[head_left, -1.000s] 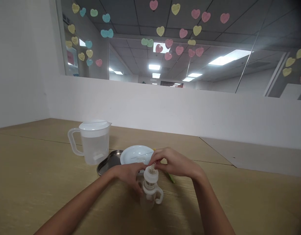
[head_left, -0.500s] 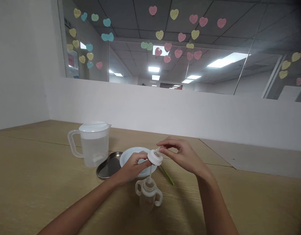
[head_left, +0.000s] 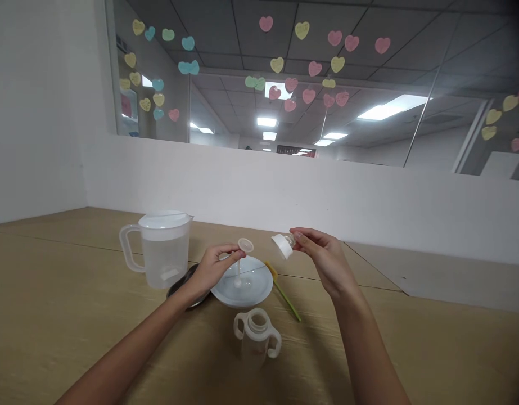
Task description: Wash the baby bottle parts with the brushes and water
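Head view shows the translucent bottle (head_left: 254,343) upright and open-mouthed on the table (head_left: 166,360), nearer than the white bowl (head_left: 265,287), its 2 curved handles at opposite sides. The left hand (head_left: 215,267), reaching forward, pinches a pale disc (head_left: 246,245) whose thin straw (head_left: 238,265) hangs down; the right hand (head_left: 324,253), raised, pinches the clear teat (head_left: 290,239) of a tilted white collar (head_left: 281,246) between thumb and fingers.

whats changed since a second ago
The cap has come off the bottle, up and rightward, in the right hand. The left hand has taken hold of the straw and moved it up and left, apart from the cap. The bottle, now open, stands where it was; the jug, bowl, tray and brush stayed put.
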`<state>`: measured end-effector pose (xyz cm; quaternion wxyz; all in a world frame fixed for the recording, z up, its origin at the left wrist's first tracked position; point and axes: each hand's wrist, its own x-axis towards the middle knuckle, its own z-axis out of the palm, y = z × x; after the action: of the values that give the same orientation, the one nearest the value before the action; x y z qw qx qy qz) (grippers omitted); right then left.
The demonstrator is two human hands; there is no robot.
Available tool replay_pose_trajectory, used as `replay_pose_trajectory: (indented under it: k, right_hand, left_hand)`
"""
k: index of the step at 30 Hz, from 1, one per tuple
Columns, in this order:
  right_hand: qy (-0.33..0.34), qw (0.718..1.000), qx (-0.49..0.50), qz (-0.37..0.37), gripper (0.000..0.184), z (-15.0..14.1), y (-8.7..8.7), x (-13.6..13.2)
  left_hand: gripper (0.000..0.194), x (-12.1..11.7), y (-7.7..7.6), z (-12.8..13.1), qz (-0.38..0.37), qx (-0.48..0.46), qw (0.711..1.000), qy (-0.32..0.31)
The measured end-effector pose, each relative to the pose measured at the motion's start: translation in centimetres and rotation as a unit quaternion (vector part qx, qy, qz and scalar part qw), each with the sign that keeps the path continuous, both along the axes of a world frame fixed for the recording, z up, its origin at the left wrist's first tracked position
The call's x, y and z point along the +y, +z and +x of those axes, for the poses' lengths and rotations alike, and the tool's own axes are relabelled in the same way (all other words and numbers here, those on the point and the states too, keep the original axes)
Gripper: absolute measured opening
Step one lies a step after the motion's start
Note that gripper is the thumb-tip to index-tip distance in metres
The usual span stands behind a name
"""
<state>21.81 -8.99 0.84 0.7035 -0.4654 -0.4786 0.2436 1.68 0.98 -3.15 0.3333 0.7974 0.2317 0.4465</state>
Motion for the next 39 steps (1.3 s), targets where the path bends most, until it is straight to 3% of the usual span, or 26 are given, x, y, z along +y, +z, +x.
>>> replay_pose_trajectory:
  k: [4,10,19,26,33,37,39]
  right_hand:
    - [0.003,1.0,-0.024,-0.008,0.031,0.0,0.1,-0.2]
    - [-0.026,0.998,-0.055,0.006,0.033,0.7,0.1,-0.5]
    - [-0.017,0.999,-0.045,0.001,0.029,0.8,0.3,-0.7]
    - [-0.019,0.998,-0.057,-0.014,0.03,0.0,0.5,-0.7]
    - [-0.018,0.996,-0.09,-0.014,0.032,-0.3,0.1,-0.2]
    - [0.006,0.994,-0.104,-0.023,0.033,-0.8,-0.5,0.8]
    - [0.025,0.994,-0.106,-0.033,0.033,-1.3,-1.0,1.3]
  left_hand:
    - [0.03,2.8,-1.9,0.0,0.004,0.044,0.998,0.036]
    - [0.032,5.9,-4.8,-0.6,0.023,0.132,0.99,0.037]
    - [0.028,4.7,-5.5,0.0,0.038,0.224,0.974,-0.004]
    - [0.02,4.2,-7.0,1.4,0.139,0.326,0.934,0.043]
    - [0.033,3.8,-6.9,1.5,0.115,0.315,0.941,0.035]
    - [0.04,2.8,-4.8,1.1,0.104,0.219,0.97,0.007]
    - [0.054,1.6,-3.3,0.9,0.07,0.14,0.988,-0.017]
